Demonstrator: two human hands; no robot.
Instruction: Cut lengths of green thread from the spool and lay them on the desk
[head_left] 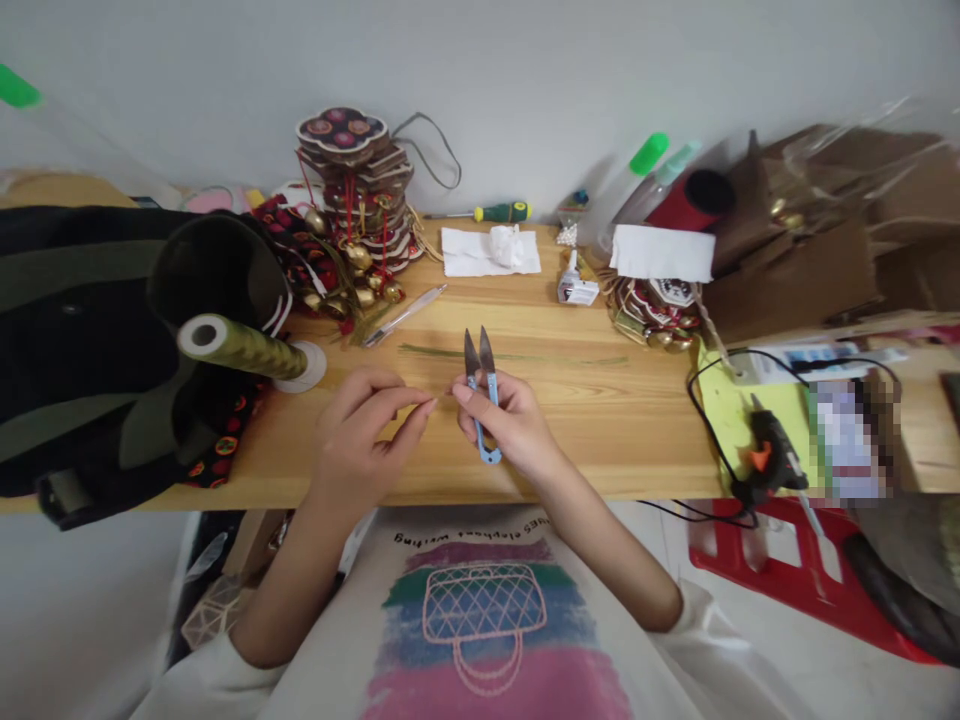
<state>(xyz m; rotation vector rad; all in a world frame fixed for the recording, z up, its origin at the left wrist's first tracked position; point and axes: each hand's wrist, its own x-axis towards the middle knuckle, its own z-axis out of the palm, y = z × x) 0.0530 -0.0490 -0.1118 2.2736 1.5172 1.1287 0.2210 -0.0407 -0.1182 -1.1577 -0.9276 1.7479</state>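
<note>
Right hand: grip holding blue snips | left hand: narrow pinch, content I cannot tell | step: probably fine handwork | next calls for steady fingers

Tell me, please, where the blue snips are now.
In the head view, the blue snips are near the centre, held in the right hand, beside the left hand.

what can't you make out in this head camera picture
Head view, left hand: whether it pinches anything; too small to tell.
Head view, right hand: palm hidden by its grip on the thread snips.
Head view, rectangular item beside the hot glue gun: blurred by pixelation.
Head view, dark object: cut off by right edge.
</note>
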